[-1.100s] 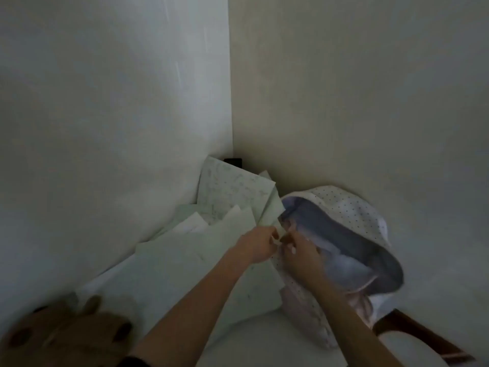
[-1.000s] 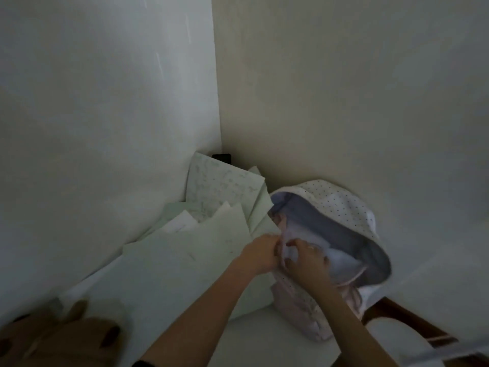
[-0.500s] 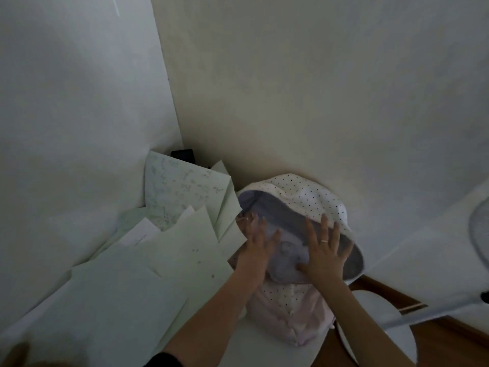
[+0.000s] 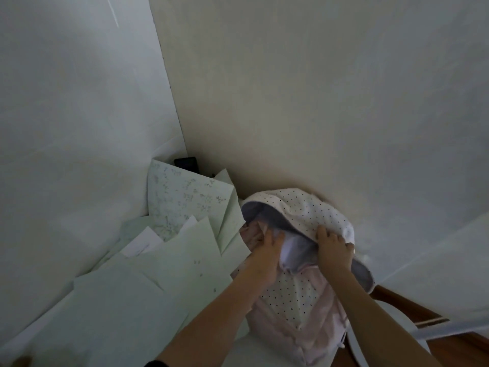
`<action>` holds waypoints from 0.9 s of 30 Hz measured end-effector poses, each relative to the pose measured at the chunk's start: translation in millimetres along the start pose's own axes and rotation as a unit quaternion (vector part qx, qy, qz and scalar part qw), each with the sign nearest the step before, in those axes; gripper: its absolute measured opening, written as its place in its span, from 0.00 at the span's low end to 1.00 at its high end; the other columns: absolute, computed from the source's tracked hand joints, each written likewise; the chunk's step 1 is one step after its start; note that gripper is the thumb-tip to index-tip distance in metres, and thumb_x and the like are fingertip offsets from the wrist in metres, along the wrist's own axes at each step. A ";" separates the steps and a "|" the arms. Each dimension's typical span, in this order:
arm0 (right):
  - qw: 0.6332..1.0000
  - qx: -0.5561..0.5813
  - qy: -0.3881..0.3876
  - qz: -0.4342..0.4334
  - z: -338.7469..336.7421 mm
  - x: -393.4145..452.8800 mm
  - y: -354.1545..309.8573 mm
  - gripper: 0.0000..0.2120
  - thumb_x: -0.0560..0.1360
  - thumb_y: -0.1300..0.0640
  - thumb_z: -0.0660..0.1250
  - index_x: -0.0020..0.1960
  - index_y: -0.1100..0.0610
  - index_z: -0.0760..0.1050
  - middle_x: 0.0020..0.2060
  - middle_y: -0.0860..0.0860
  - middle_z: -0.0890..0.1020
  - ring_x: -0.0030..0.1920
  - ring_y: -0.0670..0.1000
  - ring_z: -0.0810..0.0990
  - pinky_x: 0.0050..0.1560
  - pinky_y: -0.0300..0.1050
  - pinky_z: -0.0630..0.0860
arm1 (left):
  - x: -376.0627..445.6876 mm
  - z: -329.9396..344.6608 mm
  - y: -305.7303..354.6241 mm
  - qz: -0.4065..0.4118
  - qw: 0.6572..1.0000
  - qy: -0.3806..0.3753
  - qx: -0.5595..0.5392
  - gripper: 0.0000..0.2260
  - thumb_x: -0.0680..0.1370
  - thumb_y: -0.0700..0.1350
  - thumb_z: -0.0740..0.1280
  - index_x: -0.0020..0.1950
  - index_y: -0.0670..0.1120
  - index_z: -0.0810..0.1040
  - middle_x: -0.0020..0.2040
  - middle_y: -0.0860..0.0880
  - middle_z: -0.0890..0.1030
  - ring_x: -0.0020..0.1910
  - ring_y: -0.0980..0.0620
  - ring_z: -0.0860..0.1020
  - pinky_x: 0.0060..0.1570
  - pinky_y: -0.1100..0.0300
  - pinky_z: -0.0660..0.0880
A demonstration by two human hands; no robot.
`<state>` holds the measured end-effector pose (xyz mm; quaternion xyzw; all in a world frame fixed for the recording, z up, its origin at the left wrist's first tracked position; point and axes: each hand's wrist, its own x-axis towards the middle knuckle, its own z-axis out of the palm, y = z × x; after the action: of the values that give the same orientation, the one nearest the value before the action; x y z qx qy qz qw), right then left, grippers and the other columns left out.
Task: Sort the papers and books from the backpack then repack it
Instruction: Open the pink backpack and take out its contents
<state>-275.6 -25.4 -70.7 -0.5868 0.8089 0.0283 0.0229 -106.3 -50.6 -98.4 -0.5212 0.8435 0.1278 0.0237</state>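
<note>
Half a second ago both palms lay flat inside the backpack [image 4: 299,295]; now the right hand [image 4: 334,250] curls over its dotted flap while the left hand [image 4: 267,254] presses the opening, fingers hidden. The pack stands in a pale corner, loose papers [image 4: 164,263] fanned beside it.

walls [image 4: 291,88] meeting in a corner behind | small dark object [image 4: 186,163], possibly a box, sitting at corner's foot | round white base [image 4: 391,321] lying on wooden floor [image 4: 460,350] at lower right, pole crossing it
</note>
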 end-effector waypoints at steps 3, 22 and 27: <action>0.999 0.053 -0.003 -0.007 -4.4 -5.6 6.0 0.15 0.77 0.60 0.62 0.61 0.55 0.63 0.55 0.54 0.77 0.52 0.55 0.78 0.49 0.48 0.78 | -8.4 -8.7 6.0 0.023 0.999 0.034 -0.020 0.36 0.76 0.51 0.64 0.76 0.45 0.47 0.76 0.37 0.47 0.74 0.36 0.52 0.71 0.47 0.57; 0.805 0.346 0.450 -0.173 -216.7 -93.7 -49.5 0.15 0.71 0.68 0.58 0.49 0.61 0.81 0.40 0.58 0.83 0.38 0.55 0.78 0.34 0.41 0.72 | -63.3 -156.1 68.0 0.058 0.789 0.452 -0.412 0.36 0.70 0.48 0.71 0.71 0.56 0.54 0.74 0.45 0.60 0.72 0.49 0.63 0.66 0.56 0.70; 0.720 0.472 0.453 -0.233 -271.1 -138.0 -76.9 0.13 0.70 0.70 0.59 0.44 0.58 0.80 0.35 0.45 0.80 0.36 0.43 0.75 0.38 0.27 0.67 | -95.3 -207.6 65.9 0.069 0.719 0.572 -0.389 0.31 0.72 0.38 0.69 0.73 0.41 0.60 0.74 0.40 0.60 0.73 0.49 0.60 0.66 0.73 0.60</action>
<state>-160.7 61.9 207.9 -0.6124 0.4694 -0.6326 -0.0666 -101.8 10.7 131.2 -0.3987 0.6058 0.1234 -0.6774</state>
